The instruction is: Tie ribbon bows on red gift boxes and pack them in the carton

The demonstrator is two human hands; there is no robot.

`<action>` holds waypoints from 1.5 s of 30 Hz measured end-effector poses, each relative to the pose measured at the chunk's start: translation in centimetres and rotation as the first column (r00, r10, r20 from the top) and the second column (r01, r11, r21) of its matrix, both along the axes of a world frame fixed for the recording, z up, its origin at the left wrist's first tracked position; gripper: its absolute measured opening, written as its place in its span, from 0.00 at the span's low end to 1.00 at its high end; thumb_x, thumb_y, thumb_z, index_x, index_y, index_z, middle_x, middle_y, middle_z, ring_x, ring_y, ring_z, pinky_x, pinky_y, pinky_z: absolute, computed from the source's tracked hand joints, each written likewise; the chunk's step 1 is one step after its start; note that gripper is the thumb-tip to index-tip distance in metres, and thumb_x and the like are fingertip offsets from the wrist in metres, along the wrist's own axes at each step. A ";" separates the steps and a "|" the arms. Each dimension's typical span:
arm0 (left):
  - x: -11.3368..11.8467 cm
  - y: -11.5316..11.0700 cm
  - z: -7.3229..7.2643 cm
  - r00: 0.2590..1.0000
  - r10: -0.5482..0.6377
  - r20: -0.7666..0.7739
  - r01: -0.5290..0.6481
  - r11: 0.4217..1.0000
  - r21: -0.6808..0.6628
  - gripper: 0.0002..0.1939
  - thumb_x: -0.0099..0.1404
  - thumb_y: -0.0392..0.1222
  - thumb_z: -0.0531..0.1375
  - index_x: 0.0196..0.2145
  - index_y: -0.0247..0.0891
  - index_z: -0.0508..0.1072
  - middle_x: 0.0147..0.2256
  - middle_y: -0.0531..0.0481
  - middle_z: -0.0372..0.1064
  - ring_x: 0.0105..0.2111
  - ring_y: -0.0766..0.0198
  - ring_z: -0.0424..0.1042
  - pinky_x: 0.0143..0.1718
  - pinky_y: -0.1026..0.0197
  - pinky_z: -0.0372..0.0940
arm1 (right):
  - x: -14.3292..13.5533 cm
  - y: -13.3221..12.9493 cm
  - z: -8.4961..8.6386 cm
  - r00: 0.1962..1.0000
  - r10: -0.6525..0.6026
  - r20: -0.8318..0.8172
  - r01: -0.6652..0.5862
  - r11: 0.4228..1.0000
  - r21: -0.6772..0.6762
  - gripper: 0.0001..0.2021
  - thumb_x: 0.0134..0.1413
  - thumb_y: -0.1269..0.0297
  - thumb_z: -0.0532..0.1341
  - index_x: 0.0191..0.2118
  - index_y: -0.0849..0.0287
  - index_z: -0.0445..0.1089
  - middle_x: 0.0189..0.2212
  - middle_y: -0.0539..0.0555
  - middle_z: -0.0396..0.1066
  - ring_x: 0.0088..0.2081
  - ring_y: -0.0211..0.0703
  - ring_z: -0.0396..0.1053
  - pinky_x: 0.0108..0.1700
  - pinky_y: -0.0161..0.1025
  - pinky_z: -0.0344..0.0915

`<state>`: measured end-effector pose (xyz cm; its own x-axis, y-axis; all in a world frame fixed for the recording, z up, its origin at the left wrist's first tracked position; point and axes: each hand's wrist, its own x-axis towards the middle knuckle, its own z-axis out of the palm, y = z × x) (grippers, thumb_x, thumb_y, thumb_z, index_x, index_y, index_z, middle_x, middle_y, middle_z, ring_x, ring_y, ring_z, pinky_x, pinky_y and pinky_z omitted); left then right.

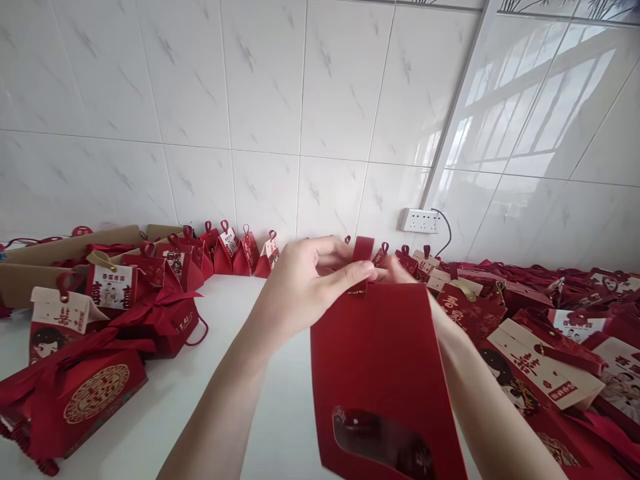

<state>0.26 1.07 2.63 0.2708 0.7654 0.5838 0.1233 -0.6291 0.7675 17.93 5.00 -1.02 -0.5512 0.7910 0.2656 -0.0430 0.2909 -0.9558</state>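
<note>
A red gift box [375, 360] with a clear window near its lower edge is held up in front of me, tilted, above the white table. From its top rises a short red ribbon loop [363, 249] with a gold-coloured metal piece at its base. My left hand [320, 270] is closed at this top edge, thumb pressed beside the loop and fingers behind it. Reaching behind the box's right side, my right hand [397, 272] grips the top edge; most of its fingers are hidden by the box.
Red boxes with bows [95, 393] and a cream-topped box [63, 317] stand left, before brown cardboard cartons [20, 283]. Several small boxes [245, 250] line the tiled wall. Many more boxes [543, 360] crowd the right. A white power strip [420, 220] is on the wall.
</note>
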 end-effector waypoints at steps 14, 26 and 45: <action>1.0 0.4 -0.2 0.983 0.181 -0.016 -0.181 0.983 0.019 0.11 0.58 0.48 0.60 0.24 0.38 0.74 0.25 0.50 0.76 0.27 0.61 0.75 0.29 0.63 0.68 | 0.0 -3.6 1.4 0.926 -0.345 0.153 0.299 0.919 0.257 0.16 0.54 0.50 0.59 0.27 0.59 0.66 0.20 0.47 0.62 0.20 0.32 0.57 0.18 0.29 0.51; 2.3 0.0 -0.8 0.955 0.295 0.007 -0.295 0.953 0.074 0.09 0.59 0.46 0.60 0.26 0.40 0.75 0.26 0.54 0.76 0.28 0.63 0.74 0.26 0.65 0.65 | -0.4 -3.3 1.4 0.900 -0.427 0.085 0.377 0.862 0.340 0.15 0.53 0.58 0.58 0.22 0.59 0.57 0.19 0.45 0.54 0.20 0.30 0.51 0.20 0.29 0.49; 0.9 0.1 -0.1 0.982 0.058 -0.181 -0.063 0.998 -0.021 0.13 0.59 0.46 0.59 0.41 0.39 0.74 0.41 0.47 0.74 0.43 0.57 0.71 0.42 0.60 0.65 | 0.1 -4.2 1.8 0.879 -0.476 -0.002 0.443 0.817 0.370 0.14 0.53 0.58 0.59 0.22 0.59 0.59 0.20 0.47 0.60 0.22 0.32 0.56 0.20 0.29 0.53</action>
